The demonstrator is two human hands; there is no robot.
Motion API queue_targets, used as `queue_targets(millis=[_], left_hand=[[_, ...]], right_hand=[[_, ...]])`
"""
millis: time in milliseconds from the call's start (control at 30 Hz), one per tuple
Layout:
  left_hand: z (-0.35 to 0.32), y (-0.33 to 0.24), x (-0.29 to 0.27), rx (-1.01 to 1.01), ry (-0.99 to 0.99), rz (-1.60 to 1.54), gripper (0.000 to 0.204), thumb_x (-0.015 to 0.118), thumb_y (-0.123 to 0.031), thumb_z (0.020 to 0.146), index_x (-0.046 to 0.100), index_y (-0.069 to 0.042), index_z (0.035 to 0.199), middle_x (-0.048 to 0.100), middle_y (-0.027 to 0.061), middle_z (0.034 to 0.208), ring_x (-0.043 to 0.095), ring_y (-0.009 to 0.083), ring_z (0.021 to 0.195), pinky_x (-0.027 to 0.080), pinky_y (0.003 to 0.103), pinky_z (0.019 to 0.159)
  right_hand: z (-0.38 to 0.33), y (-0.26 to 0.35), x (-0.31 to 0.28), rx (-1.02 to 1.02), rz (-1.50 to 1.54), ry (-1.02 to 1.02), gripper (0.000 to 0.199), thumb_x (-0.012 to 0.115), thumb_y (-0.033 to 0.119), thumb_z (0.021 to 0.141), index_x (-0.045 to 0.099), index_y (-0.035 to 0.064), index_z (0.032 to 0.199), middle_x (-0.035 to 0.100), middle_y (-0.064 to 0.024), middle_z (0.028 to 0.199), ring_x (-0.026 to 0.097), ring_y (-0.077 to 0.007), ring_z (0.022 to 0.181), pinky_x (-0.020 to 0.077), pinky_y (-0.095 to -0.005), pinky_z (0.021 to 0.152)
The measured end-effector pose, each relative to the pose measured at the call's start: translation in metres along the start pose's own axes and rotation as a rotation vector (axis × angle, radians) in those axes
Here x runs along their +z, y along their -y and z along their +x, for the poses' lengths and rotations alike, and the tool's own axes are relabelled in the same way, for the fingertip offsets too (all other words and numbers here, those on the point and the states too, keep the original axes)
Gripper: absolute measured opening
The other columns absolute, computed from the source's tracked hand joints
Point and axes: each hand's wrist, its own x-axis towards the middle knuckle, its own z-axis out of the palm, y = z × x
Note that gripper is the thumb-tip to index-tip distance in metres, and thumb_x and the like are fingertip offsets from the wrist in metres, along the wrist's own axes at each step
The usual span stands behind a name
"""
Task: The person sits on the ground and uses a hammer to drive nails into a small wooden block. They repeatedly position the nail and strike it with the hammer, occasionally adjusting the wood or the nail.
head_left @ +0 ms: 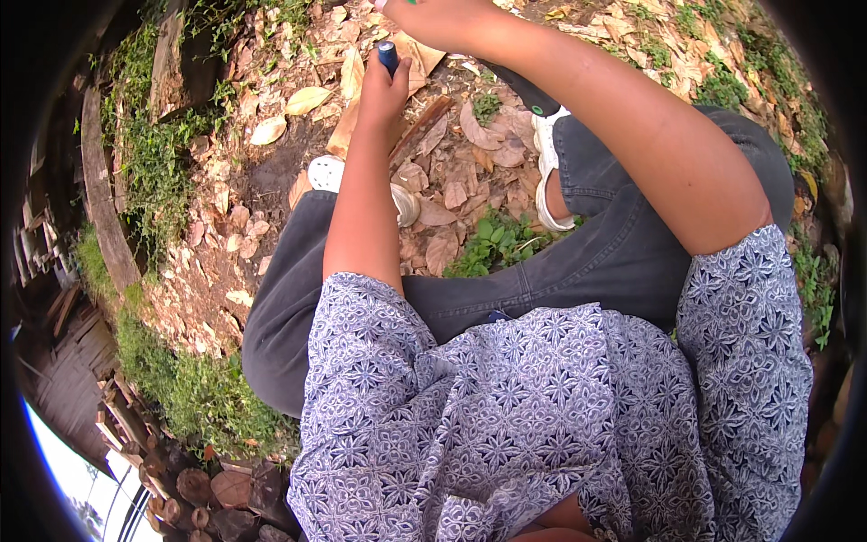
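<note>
While the left hand (386,88) clamps a stiff-looking blue handle (387,58) — best held mid-barrel — the right hand (441,22) shows no determinable grip.

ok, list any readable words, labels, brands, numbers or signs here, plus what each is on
None readable.
Green spot on the dark object: too small to tell if it bears lettering.
Blue handle in the left hand: no lettering visible.
Shirt: floral pattern, no words.
</note>
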Motion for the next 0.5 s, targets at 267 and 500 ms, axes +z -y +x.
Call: queue_targets(millis=[267, 500], left_hand=[[0.01, 0.002, 0.004, 0.083, 0.019, 0.148, 0.035, 0.065, -0.023, 0.097, 0.05, 0.001, 0.118, 0.066, 0.0214, 0.09, 0.064, 0.035, 0.078, 0.05, 0.043, 0.073], [0.012, -0.007, 0.013, 0.026, 0.061, 0.198, 0.035, 0.066, -0.023, 0.097, 0.049, 0.001, 0.116, 0.066, 0.0239, 0.088, 0.066, 0.0387, 0.079, 0.05, 0.045, 0.071]], right_hand=[[-0.004, -0.004, -0.009, 0.064, 0.008, -0.024, 0.023, 0.049, 0.016, 0.091, 0.063, -0.002, 0.094, 0.067, -0.0242, 0.085, 0.065, -0.0384, 0.081, 0.0496, -0.047, 0.075], [-0.006, -0.026, -0.019, 0.013, -0.035, -0.108, 0.026, 0.051, 0.017, 0.088, 0.064, -0.0032, 0.097, 0.068, -0.0268, 0.088, 0.067, -0.0418, 0.087, 0.05, -0.0484, 0.078]])
